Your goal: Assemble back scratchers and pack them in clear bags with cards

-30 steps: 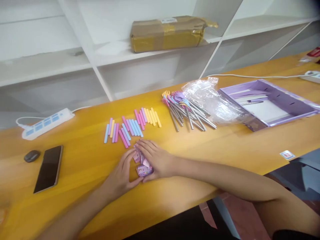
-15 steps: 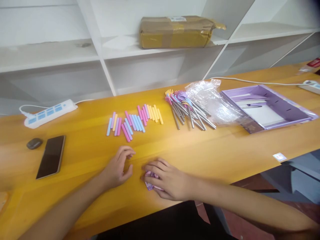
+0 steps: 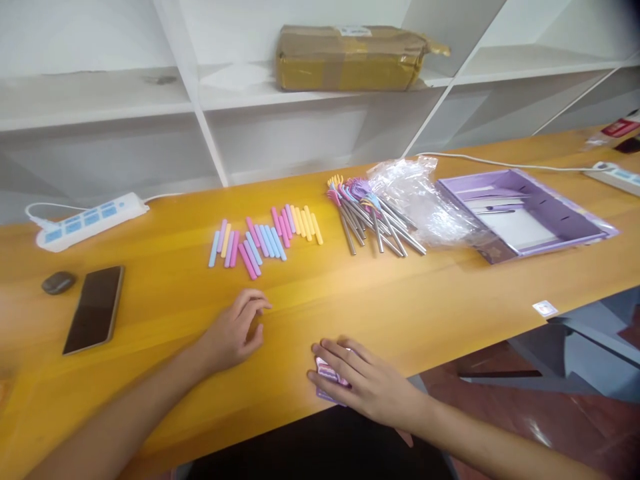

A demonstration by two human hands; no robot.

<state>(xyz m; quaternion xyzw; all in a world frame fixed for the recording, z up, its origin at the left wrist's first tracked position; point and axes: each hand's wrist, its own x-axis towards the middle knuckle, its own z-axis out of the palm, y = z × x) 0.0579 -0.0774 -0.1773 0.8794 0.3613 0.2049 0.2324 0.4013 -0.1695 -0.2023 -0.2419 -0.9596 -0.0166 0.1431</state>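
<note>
My right hand [image 3: 365, 383] rests at the table's front edge, its fingers curled over some purple, picture-printed cards [image 3: 333, 375], mostly hidden beneath it. To its left, my left hand [image 3: 239, 330] hovers over or lies on the wood with fingers bent and thumb apart, nothing between them. Beyond the left hand lie several short pink, purple, blue and yellow sticks [image 3: 265, 240] in uneven rows. Farther right is a pile of metal rods with coloured hand-shaped ends [image 3: 373, 213], resembling back scratchers.
A crumpled clear plastic bag [image 3: 423, 200] sits between the rods and an open purple box [image 3: 540, 220]. At left are a phone [image 3: 94, 310], a small dark case [image 3: 59, 283] and a power strip [image 3: 93, 221]. A small card [image 3: 545, 308] lies near the right front edge.
My right hand has moved right and toward the table's front edge, with the purple cards under its fingers. My left hand has stayed almost still. The view has shifted slightly.
</note>
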